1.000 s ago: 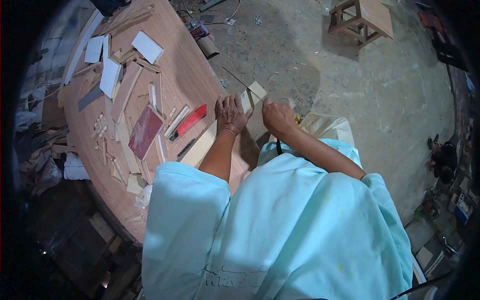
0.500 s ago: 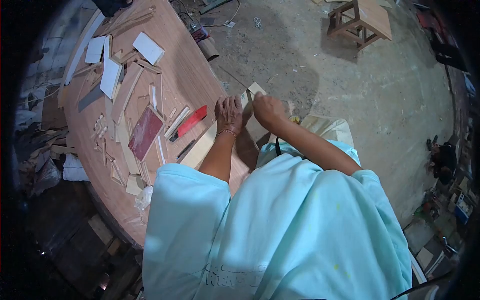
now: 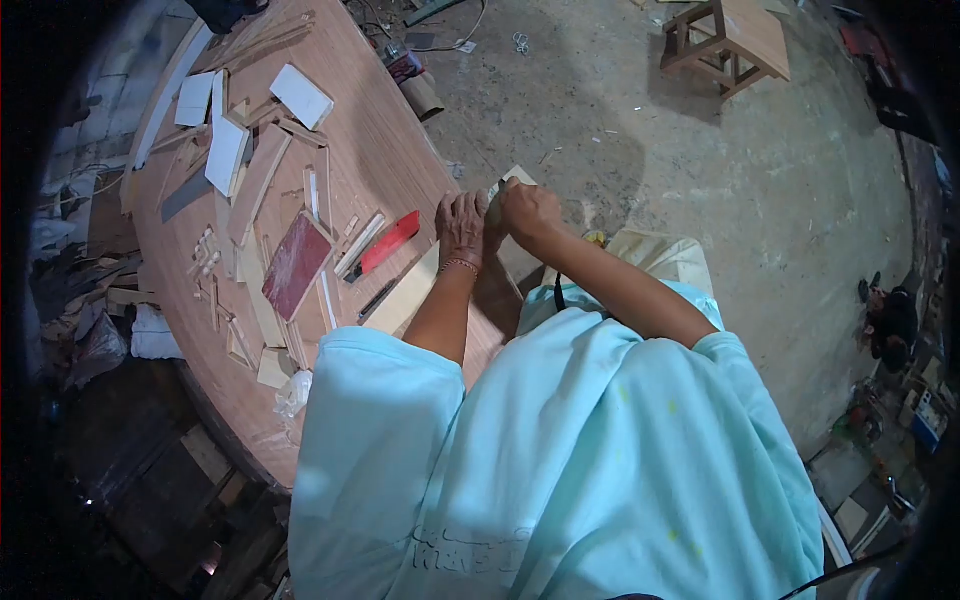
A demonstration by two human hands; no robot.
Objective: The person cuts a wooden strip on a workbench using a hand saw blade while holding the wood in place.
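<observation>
A pale wooden board [image 3: 408, 296] lies along the table's near edge, running under my left hand. My left hand [image 3: 462, 228] presses on it, palm down, fingers bent over the wood. Just right of it, my right hand [image 3: 532, 212] is closed in a fist beside the board's far end [image 3: 518, 174]. A small dark piece shows at that fist's left side; most of what it grips is hidden, so I cannot make out its kind. Left of my left hand lie a red tool [image 3: 390, 240] and a dark pen-like tool [image 3: 377, 299].
The wooden table [image 3: 375, 130] carries white offcuts [image 3: 302, 97], a dark red board [image 3: 298, 266], thin strips and a crumpled plastic bag [image 3: 293, 393]. A wooden stool [image 3: 735, 45] stands on the concrete floor. Another person [image 3: 890, 320] is at the far right.
My right hand has shifted slightly up and left, closer to the left hand. The thin dark strip that stuck out beyond the board's far end no longer shows. My left hand stays on the board.
</observation>
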